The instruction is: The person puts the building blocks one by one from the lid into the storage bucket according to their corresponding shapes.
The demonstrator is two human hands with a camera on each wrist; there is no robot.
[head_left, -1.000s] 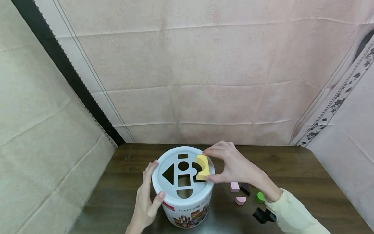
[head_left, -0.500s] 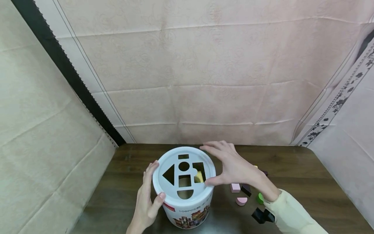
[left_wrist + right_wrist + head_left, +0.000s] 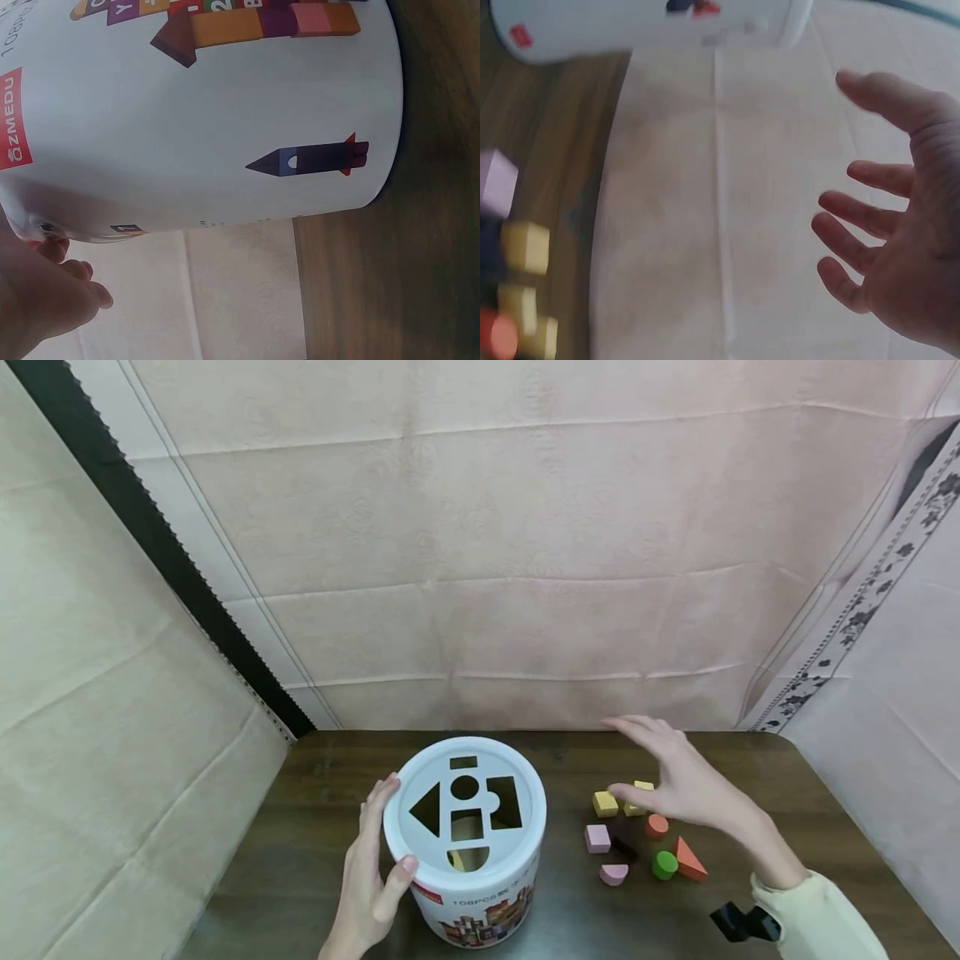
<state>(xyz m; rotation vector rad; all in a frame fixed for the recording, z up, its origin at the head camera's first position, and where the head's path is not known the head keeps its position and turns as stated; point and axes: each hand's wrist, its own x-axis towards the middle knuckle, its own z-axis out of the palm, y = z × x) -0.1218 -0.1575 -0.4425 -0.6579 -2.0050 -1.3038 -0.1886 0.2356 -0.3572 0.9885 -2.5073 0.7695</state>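
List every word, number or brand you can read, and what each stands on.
"108PCS", then something blurred: on the bucket.
"ZMEDU", after a stylised first letter: its red label.
"Y": printed purple block.
"2" and "B", apparently: other printed blocks.
Too small to read: dark printed rectangle and fine print beside it.
Too blurred: red mark, right wrist view.

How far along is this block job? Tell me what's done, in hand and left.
Done: a yellow piece shows through the lid, so at least one looks to be inside. In hand: the left hand holds the bucket; the right hand holds nothing. Left: probably the loose blocks on the table, including the green one.
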